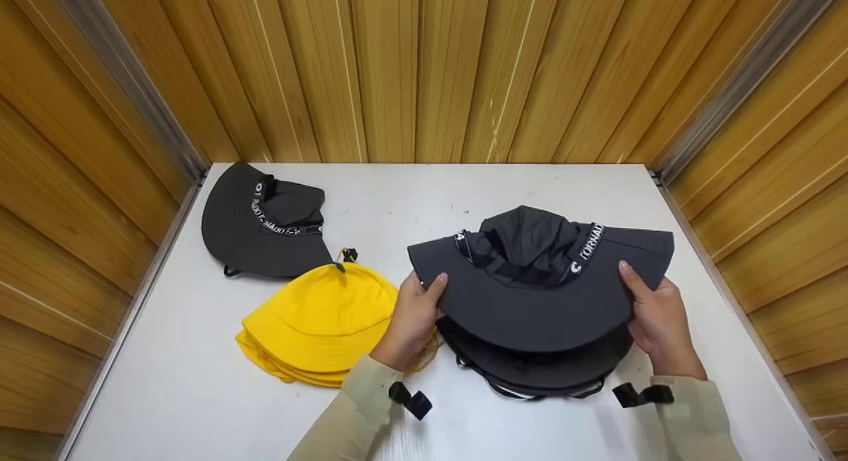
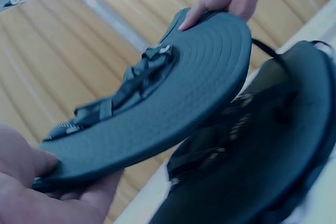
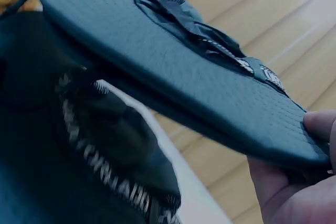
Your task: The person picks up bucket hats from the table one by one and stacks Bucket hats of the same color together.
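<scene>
Both hands hold up a dark grey wide-brimmed hat (image 1: pixel 530 318), its underside and lettered inner band facing the head camera. My left hand (image 1: pixel 412 315) pinches the brim's left end, thumb on top. At the other end my right hand (image 1: pixel 659 322) grips the brim the same way. Beneath it lies a second dark hat (image 1: pixel 536 371), partly hidden, with a black cord along its near edge. In the right wrist view the lower hat (image 3: pixel 31 145) shows white letters on its band. The left wrist view shows the held hat's stitched brim (image 2: pixel 205 61) spanning both hands.
A yellow bucket hat (image 1: pixel 324 322), apparently stacked on more yellow brims, lies left of my left hand. Farther back at the left, another dark brimmed hat (image 1: pixel 232 229) rests on the white table (image 1: pixel 179 388). Wood-patterned walls (image 1: pixel 450 70) enclose the back and sides.
</scene>
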The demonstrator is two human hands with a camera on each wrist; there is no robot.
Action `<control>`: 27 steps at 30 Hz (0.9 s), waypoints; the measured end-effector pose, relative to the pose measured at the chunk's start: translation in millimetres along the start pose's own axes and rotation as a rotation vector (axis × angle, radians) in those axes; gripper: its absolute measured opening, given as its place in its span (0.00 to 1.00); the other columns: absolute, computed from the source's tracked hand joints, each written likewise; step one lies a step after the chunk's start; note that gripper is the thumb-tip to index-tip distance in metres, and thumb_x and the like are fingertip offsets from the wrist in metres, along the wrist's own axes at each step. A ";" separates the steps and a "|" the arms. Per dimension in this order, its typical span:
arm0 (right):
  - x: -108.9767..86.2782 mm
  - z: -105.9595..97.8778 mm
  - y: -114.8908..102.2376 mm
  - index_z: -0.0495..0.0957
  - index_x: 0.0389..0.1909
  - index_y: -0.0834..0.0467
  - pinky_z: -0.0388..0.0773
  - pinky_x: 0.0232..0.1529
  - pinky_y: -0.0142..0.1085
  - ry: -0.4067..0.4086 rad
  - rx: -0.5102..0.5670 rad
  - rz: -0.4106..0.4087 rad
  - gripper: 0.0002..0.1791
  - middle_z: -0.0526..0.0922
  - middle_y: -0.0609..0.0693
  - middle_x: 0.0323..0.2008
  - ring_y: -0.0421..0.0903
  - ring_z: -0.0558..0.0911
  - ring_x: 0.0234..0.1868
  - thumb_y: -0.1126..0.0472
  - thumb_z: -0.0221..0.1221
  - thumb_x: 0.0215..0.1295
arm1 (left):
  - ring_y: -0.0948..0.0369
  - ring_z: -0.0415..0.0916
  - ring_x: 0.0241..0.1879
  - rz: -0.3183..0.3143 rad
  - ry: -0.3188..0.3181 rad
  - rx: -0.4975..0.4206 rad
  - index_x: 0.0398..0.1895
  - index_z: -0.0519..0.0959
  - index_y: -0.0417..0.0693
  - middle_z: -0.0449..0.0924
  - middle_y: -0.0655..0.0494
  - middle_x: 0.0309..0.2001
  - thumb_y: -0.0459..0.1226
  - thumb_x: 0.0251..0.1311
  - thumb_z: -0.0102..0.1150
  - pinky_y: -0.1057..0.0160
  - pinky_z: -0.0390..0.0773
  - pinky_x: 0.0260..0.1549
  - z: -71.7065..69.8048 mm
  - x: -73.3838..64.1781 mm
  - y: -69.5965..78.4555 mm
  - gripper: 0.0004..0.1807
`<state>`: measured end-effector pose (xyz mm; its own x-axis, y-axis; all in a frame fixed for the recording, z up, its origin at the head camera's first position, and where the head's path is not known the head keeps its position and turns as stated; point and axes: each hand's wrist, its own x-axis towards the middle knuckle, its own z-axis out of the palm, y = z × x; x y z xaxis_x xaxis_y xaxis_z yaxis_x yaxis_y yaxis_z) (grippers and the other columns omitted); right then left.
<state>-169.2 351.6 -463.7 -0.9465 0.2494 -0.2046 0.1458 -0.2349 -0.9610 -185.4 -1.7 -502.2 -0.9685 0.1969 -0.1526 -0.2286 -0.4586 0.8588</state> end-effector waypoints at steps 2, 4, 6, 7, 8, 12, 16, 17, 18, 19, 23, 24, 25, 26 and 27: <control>0.2 -8.6 5.6 0.71 0.57 0.54 0.86 0.41 0.29 0.035 -0.067 0.033 0.23 0.87 0.41 0.37 0.35 0.87 0.38 0.50 0.66 0.68 | 0.52 0.87 0.50 -0.049 -0.019 -0.003 0.70 0.63 0.38 0.82 0.41 0.58 0.34 0.79 0.46 0.52 0.86 0.51 2.8 -4.7 -8.6 0.21; 0.4 -16.4 10.9 0.70 0.58 0.54 0.86 0.41 0.28 0.056 -0.109 0.055 0.24 0.86 0.39 0.37 0.34 0.87 0.39 0.48 0.66 0.68 | 0.49 0.84 0.56 -0.103 -0.037 -0.028 0.72 0.60 0.37 0.78 0.38 0.63 0.32 0.79 0.43 0.49 0.84 0.55 5.2 -8.7 -15.9 0.22; 0.6 -22.6 15.8 0.70 0.59 0.53 0.85 0.42 0.27 0.078 -0.137 0.067 0.25 0.86 0.38 0.36 0.33 0.87 0.39 0.48 0.66 0.68 | 0.47 0.80 0.61 -0.141 -0.054 -0.027 0.74 0.56 0.36 0.74 0.37 0.68 0.30 0.78 0.41 0.47 0.82 0.58 6.9 -12.4 -21.5 0.24; 0.7 -25.2 18.2 0.70 0.59 0.53 0.85 0.42 0.26 0.090 -0.149 0.070 0.26 0.86 0.38 0.36 0.33 0.86 0.39 0.47 0.66 0.68 | 0.46 0.78 0.63 -0.158 -0.066 -0.024 0.75 0.54 0.36 0.71 0.36 0.69 0.30 0.78 0.40 0.45 0.81 0.59 7.5 -14.2 -23.4 0.25; 0.7 -27.5 20.5 0.70 0.60 0.53 0.85 0.42 0.26 0.102 -0.162 0.072 0.26 0.85 0.37 0.36 0.32 0.86 0.39 0.47 0.66 0.68 | 0.45 0.76 0.65 -0.174 -0.076 -0.032 0.76 0.52 0.36 0.69 0.35 0.71 0.30 0.78 0.39 0.44 0.79 0.60 8.4 -16.2 -25.2 0.26; 0.2 -33.6 29.2 0.66 0.69 0.58 0.83 0.44 0.23 0.142 -0.241 0.074 0.35 0.83 0.35 0.37 0.30 0.85 0.40 0.46 0.65 0.68 | 0.44 0.71 0.69 -0.225 -0.097 -0.063 0.78 0.48 0.39 0.63 0.35 0.74 0.30 0.77 0.41 0.40 0.76 0.63 11.7 -23.9 -30.0 0.30; 0.5 -36.0 38.8 0.61 0.75 0.64 0.83 0.43 0.22 0.182 -0.343 0.087 0.44 0.82 0.34 0.36 0.29 0.84 0.39 0.43 0.64 0.69 | 0.44 0.66 0.72 -0.259 -0.097 -0.075 0.79 0.43 0.42 0.58 0.34 0.76 0.33 0.75 0.46 0.38 0.73 0.66 13.1 -29.2 -35.6 0.35; 1.0 -36.1 41.4 0.61 0.75 0.64 0.82 0.43 0.22 0.194 -0.376 0.090 0.44 0.82 0.34 0.36 0.28 0.83 0.39 0.42 0.63 0.69 | 0.43 0.66 0.73 -0.266 -0.093 -0.075 0.79 0.43 0.42 0.57 0.34 0.77 0.33 0.74 0.47 0.38 0.72 0.67 12.9 -30.0 -37.4 0.36; 1.5 -36.1 44.1 0.61 0.75 0.65 0.82 0.42 0.21 0.207 -0.412 0.090 0.45 0.82 0.35 0.38 0.28 0.83 0.38 0.41 0.63 0.69 | 0.43 0.65 0.73 -0.270 -0.091 -0.075 0.79 0.43 0.42 0.57 0.34 0.77 0.33 0.74 0.48 0.38 0.71 0.67 12.7 -30.5 -38.9 0.37; 2.1 -35.8 46.7 0.62 0.75 0.65 0.81 0.42 0.20 0.222 -0.451 0.088 0.45 0.83 0.37 0.40 0.27 0.82 0.38 0.40 0.62 0.69 | 0.43 0.64 0.73 -0.272 -0.088 -0.070 0.79 0.42 0.41 0.56 0.34 0.77 0.34 0.74 0.49 0.38 0.70 0.68 12.3 -31.1 -40.2 0.38; 3.3 -35.2 55.8 0.69 0.69 0.66 0.78 0.37 0.21 0.277 -0.639 0.065 0.42 0.83 0.52 0.48 0.29 0.79 0.36 0.37 0.60 0.69 | 0.43 0.65 0.73 -0.281 -0.080 -0.063 0.79 0.46 0.40 0.59 0.35 0.76 0.33 0.73 0.50 0.37 0.69 0.69 10.4 -33.0 -43.9 0.37; 3.3 -35.2 57.2 0.71 0.67 0.66 0.78 0.36 0.22 0.286 -0.689 0.058 0.41 0.82 0.56 0.49 0.31 0.79 0.36 0.36 0.59 0.70 | 0.43 0.66 0.73 -0.283 -0.080 -0.061 0.79 0.46 0.40 0.60 0.35 0.76 0.34 0.72 0.50 0.37 0.69 0.69 10.3 -33.7 -43.9 0.37; 3.2 -35.4 58.1 0.72 0.65 0.67 0.77 0.35 0.23 0.293 -0.730 0.057 0.40 0.82 0.59 0.50 0.34 0.79 0.36 0.36 0.58 0.70 | 0.43 0.67 0.72 -0.287 -0.081 -0.055 0.78 0.47 0.40 0.61 0.35 0.75 0.34 0.72 0.50 0.37 0.69 0.68 10.2 -34.7 -43.9 0.36; 2.8 -35.7 58.5 0.73 0.62 0.68 0.77 0.34 0.26 0.300 -0.773 0.053 0.40 0.81 0.61 0.49 0.39 0.79 0.37 0.35 0.58 0.70 | 0.42 0.68 0.71 -0.291 -0.086 -0.056 0.78 0.48 0.40 0.63 0.34 0.74 0.34 0.72 0.51 0.36 0.69 0.68 9.9 -35.8 -43.8 0.36; 2.3 -36.2 58.3 0.73 0.60 0.68 0.77 0.35 0.29 0.301 -0.818 0.052 0.40 0.81 0.62 0.48 0.43 0.79 0.38 0.34 0.57 0.70 | 0.42 0.70 0.70 -0.296 -0.089 -0.052 0.77 0.49 0.40 0.65 0.34 0.73 0.33 0.71 0.51 0.36 0.69 0.68 9.7 -37.1 -43.4 0.36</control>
<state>-152.4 372.5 -526.9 -0.8335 0.5220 -0.1813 0.4568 0.4662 -0.7576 -138.6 19.2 -529.1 -0.8469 0.4030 -0.3469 -0.5066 -0.4132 0.7567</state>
